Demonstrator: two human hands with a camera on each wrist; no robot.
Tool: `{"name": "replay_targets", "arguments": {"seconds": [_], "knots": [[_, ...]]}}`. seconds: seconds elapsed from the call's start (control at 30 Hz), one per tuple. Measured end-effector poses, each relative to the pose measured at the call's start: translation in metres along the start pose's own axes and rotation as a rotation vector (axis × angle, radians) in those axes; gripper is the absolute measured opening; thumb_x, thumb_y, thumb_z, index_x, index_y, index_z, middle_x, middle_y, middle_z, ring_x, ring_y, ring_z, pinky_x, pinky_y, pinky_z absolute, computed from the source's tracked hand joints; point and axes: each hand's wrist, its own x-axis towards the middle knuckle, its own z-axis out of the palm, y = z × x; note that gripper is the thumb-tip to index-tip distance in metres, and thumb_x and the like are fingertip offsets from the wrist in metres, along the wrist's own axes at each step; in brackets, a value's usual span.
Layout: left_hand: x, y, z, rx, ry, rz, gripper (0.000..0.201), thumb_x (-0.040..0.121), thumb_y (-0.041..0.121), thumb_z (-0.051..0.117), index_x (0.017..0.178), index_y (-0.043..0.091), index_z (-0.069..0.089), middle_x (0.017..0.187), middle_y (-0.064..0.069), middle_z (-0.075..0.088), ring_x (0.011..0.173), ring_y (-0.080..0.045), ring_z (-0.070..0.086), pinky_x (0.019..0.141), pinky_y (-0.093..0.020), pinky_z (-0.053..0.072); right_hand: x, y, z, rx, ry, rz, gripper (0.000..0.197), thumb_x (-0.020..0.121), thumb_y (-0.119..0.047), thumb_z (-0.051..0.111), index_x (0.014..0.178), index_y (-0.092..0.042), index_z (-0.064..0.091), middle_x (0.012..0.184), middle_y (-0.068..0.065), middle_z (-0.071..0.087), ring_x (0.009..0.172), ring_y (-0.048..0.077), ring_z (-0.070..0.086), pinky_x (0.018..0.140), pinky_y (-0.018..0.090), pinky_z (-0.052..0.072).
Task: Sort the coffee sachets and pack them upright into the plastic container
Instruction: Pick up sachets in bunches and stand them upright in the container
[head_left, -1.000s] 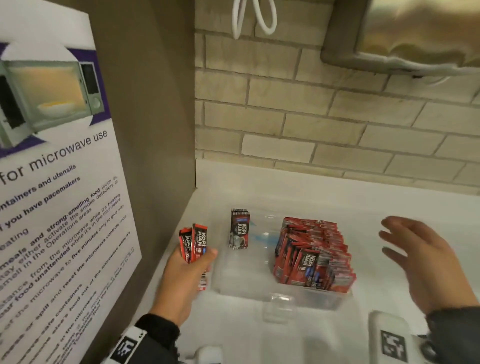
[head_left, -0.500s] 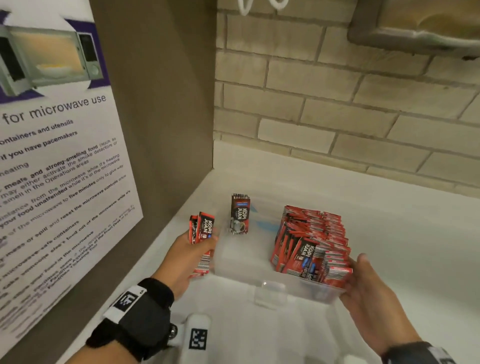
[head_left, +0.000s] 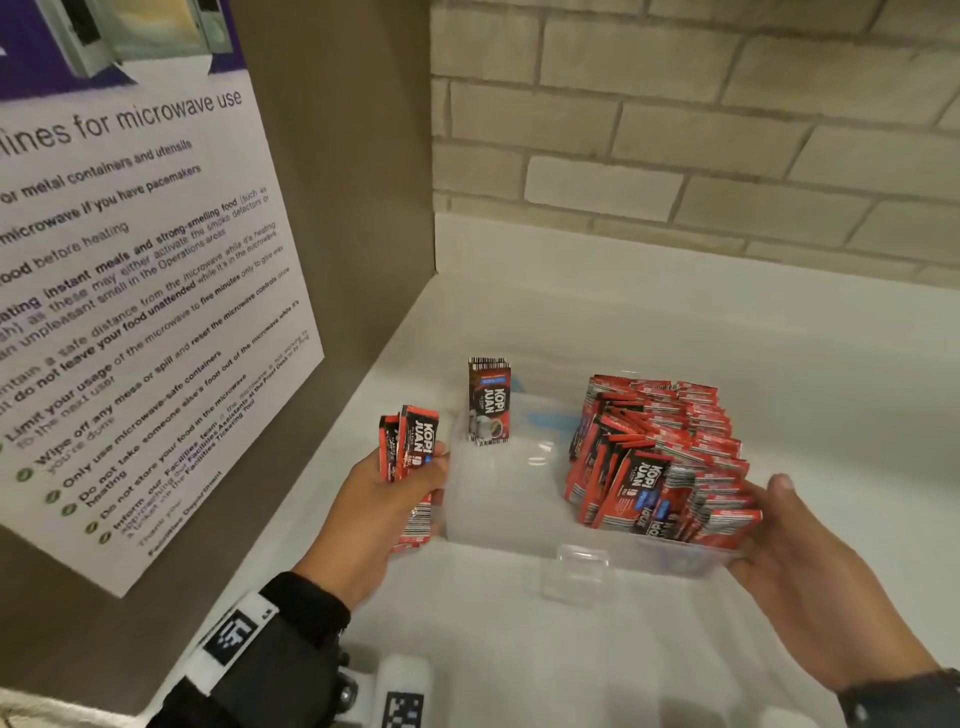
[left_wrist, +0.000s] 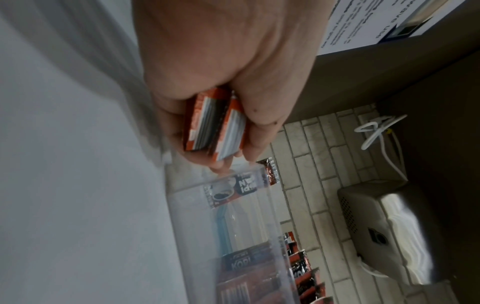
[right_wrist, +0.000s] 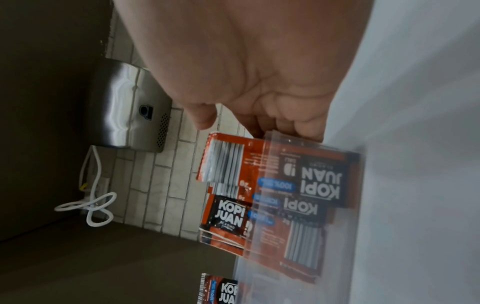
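right hand now gripping container right end, was hovering; left hand fingers clamped on sachets. container steadied for insert.

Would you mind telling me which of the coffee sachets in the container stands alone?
The single sachet upright at the clear plastic container's far left corner; the others are packed together in a red stack at its right end.

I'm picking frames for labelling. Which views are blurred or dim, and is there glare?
Head view: mostly sharp, sachet print legible, faint glare on the container wall. Left wrist view: dim, counter streaked by motion blur. Right wrist view: dim, container corner smeared, sachet print still readable.
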Motion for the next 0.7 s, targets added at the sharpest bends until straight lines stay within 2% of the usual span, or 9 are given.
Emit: {"name": "replay_targets", "arguments": {"seconds": [0.13, 0.23, 0.27, 0.33, 0.37, 0.47, 0.53, 0.6, 0.7], "knots": [[-0.007, -0.002, -0.012, 0.013, -0.007, 0.066, 0.013, 0.087, 0.02, 0.066, 0.1, 0.021, 0.065, 0.079, 0.002, 0.072, 0.06, -0.008, 0.061, 0.053, -0.026, 0.045, -0.005, -0.003, 0.0, -0.018, 0.085, -0.095, 0.051, 0.095, -0.046, 0.03, 0.129, -0.015, 0.052, 0.126, -0.004, 0.061, 0.111, 0.018, 0.06, 0.095, 0.032, 0.05], [-0.012, 0.013, -0.021, -0.058, 0.012, 0.174, 0.018, 0.086, 0.017, 0.065, 0.103, 0.019, 0.061, 0.08, 0.003, 0.072, 0.06, -0.01, 0.06, 0.049, -0.022, 0.047, -0.001, -0.039, -0.017, -0.168, 0.268, -0.417, 0.027, 0.096, -0.045, 0.04, 0.118, -0.041, 0.056, 0.125, -0.024, 0.051, 0.112, 0.001, 0.052, 0.095, 0.027, 0.043], [-0.014, 0.021, -0.023, -0.086, 0.0, 0.204, 0.02, 0.082, 0.019, 0.066, 0.101, 0.018, 0.061, 0.076, 0.004, 0.069, 0.058, -0.009, 0.06, 0.048, -0.021, 0.047, 0.001, -0.054, -0.025, -0.234, 0.287, -0.47, 0.027, 0.095, -0.048, 0.043, 0.118, -0.043, 0.056, 0.121, -0.026, 0.052, 0.111, -0.002, 0.053, 0.093, 0.029, 0.047], [-0.016, 0.039, -0.023, -0.117, -0.049, 0.25, 0.028, 0.073, 0.026, 0.067, 0.099, 0.018, 0.061, 0.071, 0.005, 0.064, 0.056, -0.008, 0.06, 0.048, -0.022, 0.047, 0.016, -0.08, -0.039, -0.307, 0.371, -0.616, 0.036, 0.093, -0.047, 0.05, 0.125, -0.032, 0.053, 0.126, -0.012, 0.055, 0.115, 0.011, 0.056, 0.09, 0.047, 0.053], [-0.018, 0.048, -0.022, -0.115, -0.076, 0.268, 0.03, 0.07, 0.029, 0.066, 0.097, 0.017, 0.061, 0.069, 0.006, 0.063, 0.055, -0.007, 0.06, 0.047, -0.022, 0.047, 0.016, -0.091, -0.026, -0.311, 0.323, -0.688, 0.035, 0.092, -0.044, 0.053, 0.121, -0.026, 0.055, 0.124, -0.003, 0.058, 0.11, 0.017, 0.06, 0.086, 0.046, 0.055], [-0.018, 0.069, -0.012, -0.091, -0.141, 0.326, 0.027, 0.068, 0.032, 0.066, 0.089, 0.017, 0.059, 0.066, 0.007, 0.063, 0.053, -0.006, 0.059, 0.046, -0.021, 0.047, -0.002, -0.106, 0.07, -0.347, -0.028, -0.771, 0.013, 0.085, -0.026, 0.062, 0.097, -0.021, 0.061, 0.099, -0.001, 0.068, 0.083, 0.012, 0.066, 0.068, 0.021, 0.055], [-0.018, 0.074, -0.004, -0.104, -0.155, 0.352, 0.027, 0.07, 0.036, 0.064, 0.088, 0.016, 0.058, 0.066, 0.006, 0.062, 0.053, -0.007, 0.058, 0.046, -0.022, 0.046, -0.011, -0.092, 0.124, -0.409, -0.266, -0.619, 0.015, 0.083, -0.01, 0.064, 0.096, -0.018, 0.062, 0.088, 0.002, 0.068, 0.072, 0.013, 0.062, 0.062, 0.02, 0.052], [-0.018, 0.073, 0.004, -0.111, -0.151, 0.377, 0.035, 0.072, 0.044, 0.058, 0.09, 0.014, 0.058, 0.067, 0.005, 0.061, 0.054, -0.008, 0.058, 0.046, -0.022, 0.046, -0.008, -0.074, 0.155, -0.439, -0.44, -0.442, 0.024, 0.079, -0.013, 0.069, 0.101, -0.015, 0.059, 0.085, 0.008, 0.062, 0.068, 0.017, 0.057, 0.058, 0.024, 0.05], [-0.021, 0.069, 0.012, -0.13, -0.173, 0.394, 0.046, 0.076, 0.051, 0.047, 0.1, 0.013, 0.059, 0.066, 0.002, 0.064, 0.058, -0.012, 0.063, 0.048, -0.023, 0.049, 0.005, -0.052, 0.182, -0.406, -0.443, -0.381, 0.031, 0.075, -0.014, 0.075, 0.098, -0.013, 0.055, 0.073, 0.006, 0.052, 0.061, 0.014, 0.05, 0.051, 0.025, 0.044]]}}
